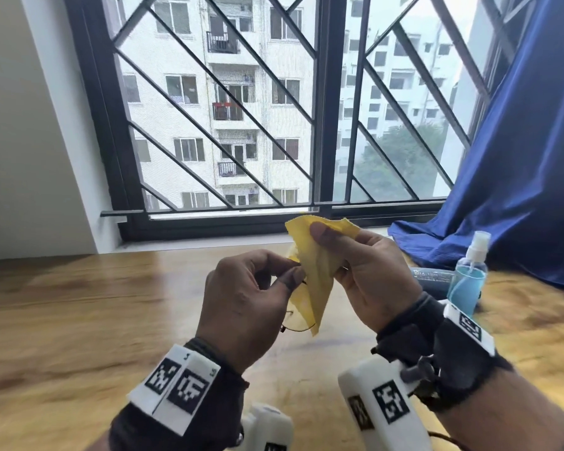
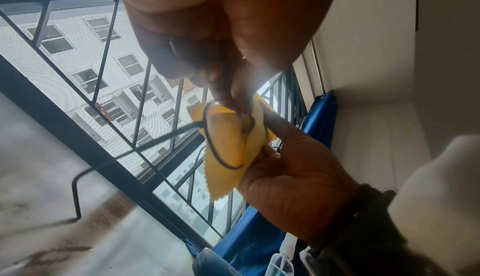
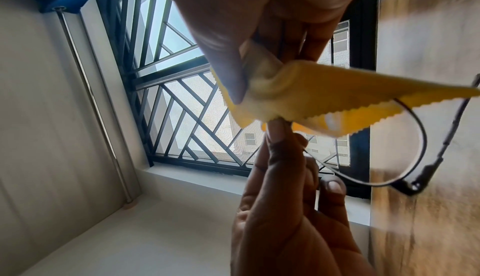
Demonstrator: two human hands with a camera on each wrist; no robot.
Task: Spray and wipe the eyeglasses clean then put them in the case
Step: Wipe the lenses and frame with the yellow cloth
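You sit at a wooden table (image 1: 79, 304) under a barred window (image 1: 241, 109), and you are in the wiping step: the spraying looks done, the casing not yet begun. Both hands are raised above the table, near its middle. Your right hand (image 1: 365, 281) pinches the yellow cloth (image 1: 316, 271) between thumb and fingers, folded over one lens. Your left hand (image 1: 251, 294) pinches the eyeglasses (image 1: 298, 325) near the bridge, fingers curled, steadying the thin dark frame while the other lens hangs free below the cloth.

The spray bottle (image 1: 468, 278), holding blue liquid, stands on the table to your right in front of the blue curtain (image 1: 518, 190). Just behind it lies a dark object with pale lettering, which I judge to be the case (image 1: 432, 279).

Next, I would say you need to rub the covered lens on both faces, shift the cloth to the bare lens, then fold the temples before reaching right for the case.

The wrapped lens is hidden by cloth, so you cannot tell how clean it is. The case is half covered by the bottle and your right wrist; whether it is open or closed cannot be told. The table is blurred throughout.
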